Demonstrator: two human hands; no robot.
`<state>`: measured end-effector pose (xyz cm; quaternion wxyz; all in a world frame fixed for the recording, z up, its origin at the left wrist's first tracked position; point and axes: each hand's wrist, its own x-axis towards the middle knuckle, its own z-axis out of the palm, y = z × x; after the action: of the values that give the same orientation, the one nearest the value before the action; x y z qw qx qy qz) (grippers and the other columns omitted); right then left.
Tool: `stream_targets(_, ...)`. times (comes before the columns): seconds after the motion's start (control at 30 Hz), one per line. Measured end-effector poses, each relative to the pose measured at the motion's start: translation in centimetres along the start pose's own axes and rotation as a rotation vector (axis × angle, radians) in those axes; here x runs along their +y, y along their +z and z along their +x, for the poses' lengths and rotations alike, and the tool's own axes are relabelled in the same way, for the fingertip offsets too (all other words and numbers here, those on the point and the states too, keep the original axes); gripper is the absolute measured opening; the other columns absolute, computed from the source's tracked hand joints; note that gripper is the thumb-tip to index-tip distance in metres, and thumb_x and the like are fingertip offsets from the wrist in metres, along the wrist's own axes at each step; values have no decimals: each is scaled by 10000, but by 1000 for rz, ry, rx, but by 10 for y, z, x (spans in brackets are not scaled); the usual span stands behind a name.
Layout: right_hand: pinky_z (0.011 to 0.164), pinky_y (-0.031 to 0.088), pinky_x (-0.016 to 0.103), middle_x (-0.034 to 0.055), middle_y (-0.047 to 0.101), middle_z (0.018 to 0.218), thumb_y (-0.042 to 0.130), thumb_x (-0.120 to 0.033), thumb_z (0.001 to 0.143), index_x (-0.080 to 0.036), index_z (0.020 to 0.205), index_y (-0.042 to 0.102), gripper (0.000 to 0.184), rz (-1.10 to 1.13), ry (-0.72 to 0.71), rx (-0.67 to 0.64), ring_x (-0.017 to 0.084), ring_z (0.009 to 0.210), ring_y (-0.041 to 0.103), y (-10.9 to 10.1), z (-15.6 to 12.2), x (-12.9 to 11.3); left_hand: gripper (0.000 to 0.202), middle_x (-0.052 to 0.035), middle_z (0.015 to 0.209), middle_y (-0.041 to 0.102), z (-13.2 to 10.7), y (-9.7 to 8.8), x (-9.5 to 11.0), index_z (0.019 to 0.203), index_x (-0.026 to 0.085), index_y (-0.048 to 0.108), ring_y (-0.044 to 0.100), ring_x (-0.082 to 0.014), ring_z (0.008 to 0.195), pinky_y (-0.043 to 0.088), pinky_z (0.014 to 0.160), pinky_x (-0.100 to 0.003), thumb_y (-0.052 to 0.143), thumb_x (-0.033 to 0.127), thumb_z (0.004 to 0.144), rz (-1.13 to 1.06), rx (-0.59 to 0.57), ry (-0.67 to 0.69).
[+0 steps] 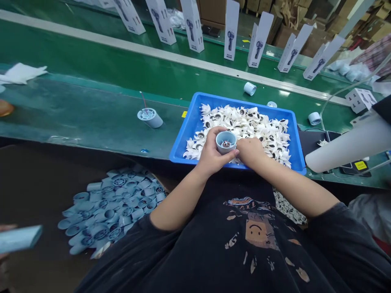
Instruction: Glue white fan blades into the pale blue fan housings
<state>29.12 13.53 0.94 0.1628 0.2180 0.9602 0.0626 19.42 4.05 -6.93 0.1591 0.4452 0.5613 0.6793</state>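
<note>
My left hand (210,154) is closed around a light-blue cylindrical fan housing (225,141), its open end facing up. A small motor with thin ribs shows inside the housing. Close beside it, my right hand (251,151) is curled over the white fan impellers (244,122), its fingertips pointing down and hidden. Whatever those fingers hold, if anything, cannot be made out. The impellers fill a blue tray (295,134) at the bench edge, below both hands.
Another housing (150,117) with a red wire stands left of the tray. Small blue rings (249,88) lie behind it. White boxes (230,32) line the far side of the green conveyor (91,53). A white tube (348,142) juts in at right. Many housings (113,207) lie piled below left; a person's hand (6,228) appears far left.
</note>
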Motion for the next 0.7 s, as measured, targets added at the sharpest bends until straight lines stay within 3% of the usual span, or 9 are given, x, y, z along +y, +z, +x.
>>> stream_targets(0.23,817,525,331,155,741,1029,432,-114,968,-116,1022,709,282,32,72,38,247,1020,711,0,-6,2,678,-77,1200,567,-1,0,0,1230,246,457,608,-228,1015,493,902,-373,816,421,683,63,3,20)
stream_targets(0.47,847,548,351,70,731,1019,505,-256,1001,-124,1027,683,222,25,42,11,173,958,697,4,-3,3,687,-65,1173,561,-1,1,0,1229,249,459,617,-225,988,504,890,-375,820,389,662,91,38,24)
stream_targets(0.7,780,455,316,187,735,991,411,-142,971,-114,988,719,310,12,-99,64,250,979,697,5,0,6,663,-63,1168,557,-1,0,0,1217,249,462,617,-224,982,510,887,-381,800,383,663,87,34,22)
